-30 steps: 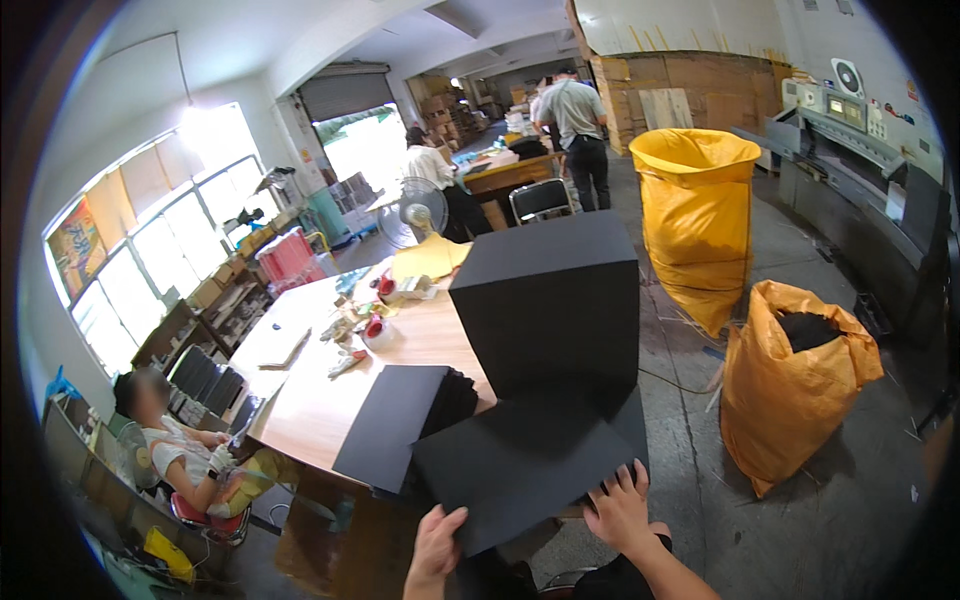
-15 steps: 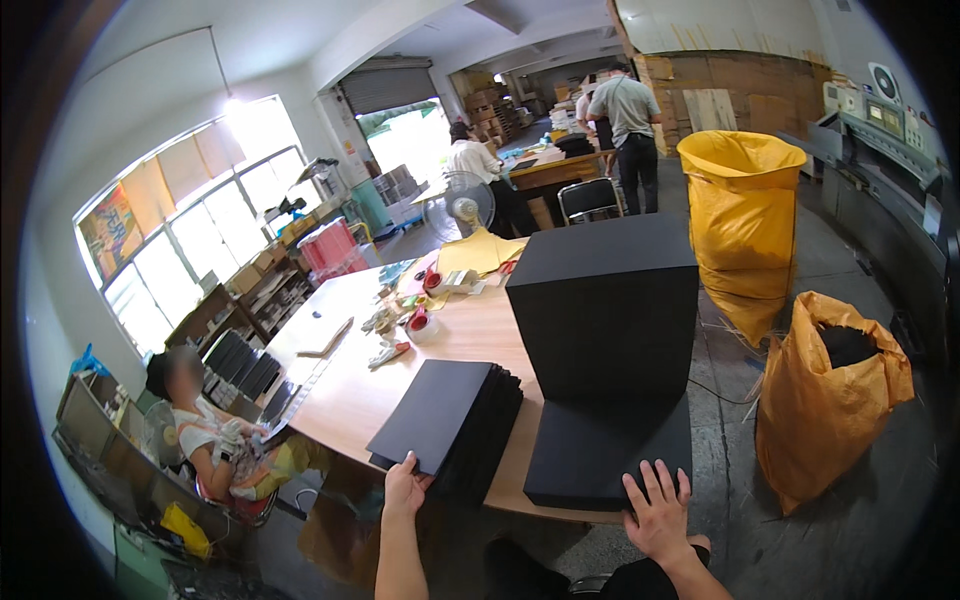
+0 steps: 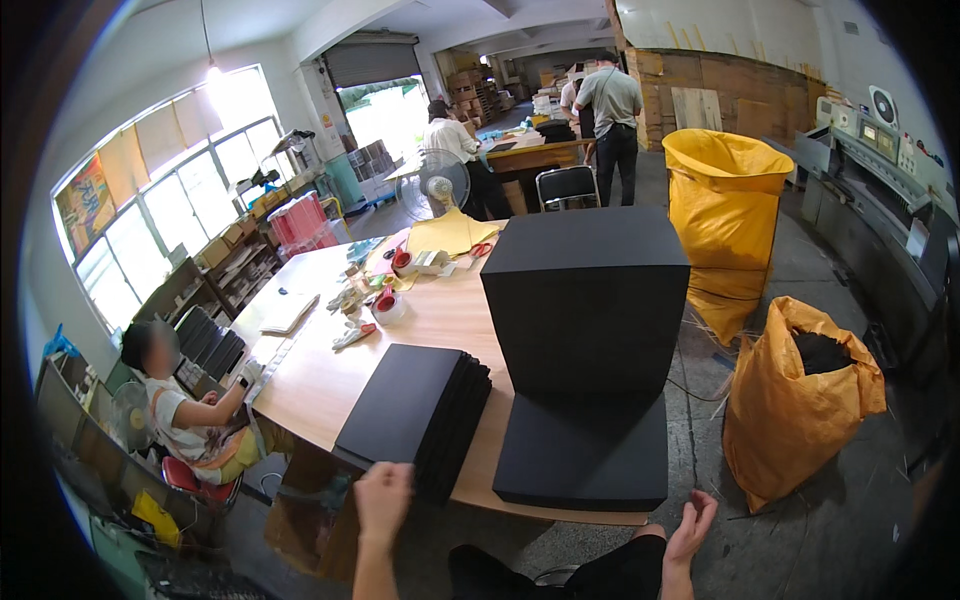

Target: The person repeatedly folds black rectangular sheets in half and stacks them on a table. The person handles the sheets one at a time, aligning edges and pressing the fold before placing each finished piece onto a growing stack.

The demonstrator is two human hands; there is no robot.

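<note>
Black boards [image 3: 400,390] are lying in an uneven, stepped stack on the near side of the table [image 3: 440,325]. They are looking stiff and smooth, so each is probably handling lightly but sliding on its neighbours, while the whole pile would be weighing far more; opposite edges or a near corner are offering the surest hold. The left hand [image 3: 384,503], blurred, is curling into a loose fist at that near corner, no board visibly in it. Just right of the stack, a low black block [image 3: 583,455] is sitting before a taller one [image 3: 588,310]. The right hand [image 3: 690,527] is hanging empty, fingers loosely bent, apart from the low block. Beyond, an orange sack [image 3: 795,430] is standing on the floor.
</note>
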